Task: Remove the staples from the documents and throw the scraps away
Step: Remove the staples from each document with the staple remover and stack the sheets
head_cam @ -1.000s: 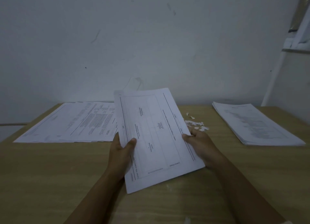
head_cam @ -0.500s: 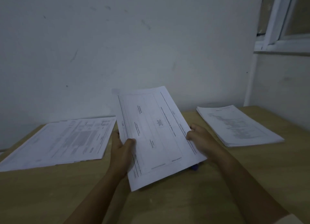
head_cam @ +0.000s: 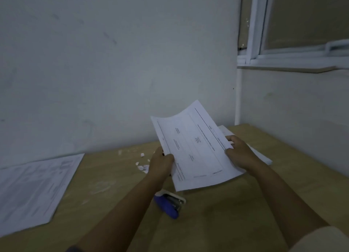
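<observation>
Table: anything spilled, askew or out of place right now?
Small torn paper scraps lie scattered on the table beside the left hand, not binned. A blue stapler lies loose near the left forearm. The document gripped by that hand and the right hand bows at its far edge.

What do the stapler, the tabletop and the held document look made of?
Stapler: smooth blue shell, probably plastic, with a dark metal-looking mechanism inside. Table: matt light wood or wood-look laminate with faint grain; cannot tell which. Document: thin white printed paper, its top edge curved.
</observation>
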